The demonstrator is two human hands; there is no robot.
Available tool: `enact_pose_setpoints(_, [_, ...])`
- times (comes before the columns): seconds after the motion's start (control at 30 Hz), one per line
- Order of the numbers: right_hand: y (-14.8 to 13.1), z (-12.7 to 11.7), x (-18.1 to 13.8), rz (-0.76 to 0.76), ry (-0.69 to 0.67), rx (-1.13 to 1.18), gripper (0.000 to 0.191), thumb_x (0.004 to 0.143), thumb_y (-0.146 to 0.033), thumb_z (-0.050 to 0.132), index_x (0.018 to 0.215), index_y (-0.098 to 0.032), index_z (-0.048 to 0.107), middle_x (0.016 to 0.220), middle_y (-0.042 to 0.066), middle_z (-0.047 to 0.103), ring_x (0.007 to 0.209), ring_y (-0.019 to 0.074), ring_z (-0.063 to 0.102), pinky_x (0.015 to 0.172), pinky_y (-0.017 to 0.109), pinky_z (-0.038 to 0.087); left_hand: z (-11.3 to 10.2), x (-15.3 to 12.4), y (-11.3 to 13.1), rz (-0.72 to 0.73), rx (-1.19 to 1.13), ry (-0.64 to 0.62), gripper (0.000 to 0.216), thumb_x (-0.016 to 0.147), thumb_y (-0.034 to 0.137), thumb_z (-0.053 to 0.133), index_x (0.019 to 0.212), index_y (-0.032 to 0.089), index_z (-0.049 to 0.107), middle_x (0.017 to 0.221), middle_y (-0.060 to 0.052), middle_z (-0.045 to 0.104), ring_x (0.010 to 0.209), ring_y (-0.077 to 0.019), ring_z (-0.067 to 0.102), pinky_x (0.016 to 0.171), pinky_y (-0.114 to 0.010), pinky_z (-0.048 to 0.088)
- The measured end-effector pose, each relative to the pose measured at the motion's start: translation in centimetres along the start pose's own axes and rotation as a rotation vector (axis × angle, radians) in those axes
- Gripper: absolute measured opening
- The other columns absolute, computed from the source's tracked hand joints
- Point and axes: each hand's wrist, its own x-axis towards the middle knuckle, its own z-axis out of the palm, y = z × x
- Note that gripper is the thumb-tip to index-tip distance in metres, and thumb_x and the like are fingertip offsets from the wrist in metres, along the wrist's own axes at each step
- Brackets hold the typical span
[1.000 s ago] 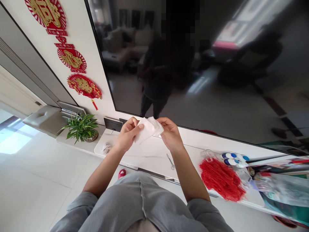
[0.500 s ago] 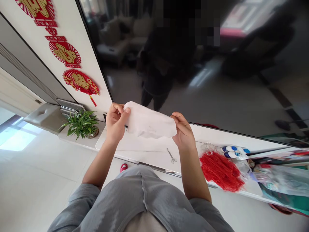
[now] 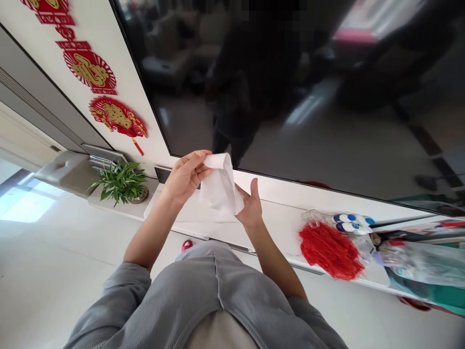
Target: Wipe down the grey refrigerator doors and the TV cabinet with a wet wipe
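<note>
A thin white cloth [image 3: 220, 191], possibly a wipe, hangs folded over in front of me, above the white cabinet top. My left hand [image 3: 183, 177] pinches its upper left edge between thumb and fingers. At the cloth's lower right side is my right hand [image 3: 252, 208], its thumb stretched up and apart. The right fingers reach behind the cloth and are partly hidden; they seem to touch its back. No scissors show in this view now.
A large black television [image 3: 290, 106] stands just beyond my hands. On the white cabinet [image 3: 276, 223] to the right lie a red shredded bundle [image 3: 330, 249], blue-capped bottles [image 3: 350, 223] and plastic bags [image 3: 425, 261]. A potted plant [image 3: 121, 182] stands at the left.
The cloth was stretched wide between both hands; now it is folded over and narrower. My right hand has moved left, and its thumb has come away. The scissors have gone out of sight.
</note>
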Motion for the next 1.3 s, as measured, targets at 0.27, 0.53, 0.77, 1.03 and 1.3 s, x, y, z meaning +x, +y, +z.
enact_pose_setpoints(0.27, [4.1,-1.3,-1.7,0.026,-0.018,-0.065,0.088,0.054,-0.016,0.095,0.136,-0.031,0.065,0.139,0.002,0.069,0.130,0.0260,0.064,0.113,0.040,0.054,-1.8,0.7,-1.7,-0.062,-0.237,0.200,0.022,0.094,0.001,0.050,0.096,0.007,0.072,0.100,-0.007,0.075,0.101,-0.0102,0.075,0.092,-0.014,0.060])
enact_pose_setpoints(0.53, [4.0,-1.5,-2.1,0.196,0.217,-0.061,0.045,0.064,-0.049,0.094,0.091,-0.020,0.074,0.099,0.007,0.080,0.108,0.0292,0.074,0.088,0.035,0.065,-7.4,1.3,-7.5,0.132,0.157,0.494,0.052,0.068,0.041,0.091,0.063,0.016,0.046,0.055,0.008,0.035,0.049,-0.0013,0.035,0.046,-0.012,0.034])
enact_pose_setpoints(0.77, [2.3,-2.5,-4.0,0.064,0.281,-0.235,0.048,0.063,-0.045,0.092,0.103,-0.023,0.075,0.103,0.004,0.079,0.104,0.0278,0.074,0.083,0.035,0.062,-8.5,-1.1,-11.8,-0.229,0.033,0.463,0.078,0.049,0.070,0.090,0.091,0.021,0.047,0.078,0.002,0.061,0.067,-0.0121,0.062,0.063,-0.026,0.054])
enact_pose_setpoints(1.03, [0.5,-5.0,-6.2,-0.138,0.314,-0.628,0.039,0.074,-0.052,0.088,0.099,-0.024,0.080,0.102,0.003,0.078,0.103,0.0229,0.069,0.092,0.034,0.054,-6.9,-2.6,-11.5,-0.178,0.312,0.210,0.084,0.072,0.058,0.085,0.133,0.028,0.036,0.079,0.005,0.061,0.082,-0.0131,0.062,0.082,-0.028,0.055])
enact_pose_setpoints(1.3, [-1.4,-4.2,-6.9,-0.251,0.354,-0.629,0.035,0.077,-0.054,0.087,0.095,-0.025,0.080,0.093,0.001,0.075,0.091,0.0182,0.066,0.080,0.028,0.053,-5.7,-2.6,-11.7,-0.384,0.680,-0.388,0.064,0.093,0.076,0.051,0.102,0.017,0.071,0.070,-0.001,0.053,0.066,-0.0099,0.049,0.064,-0.022,0.042])
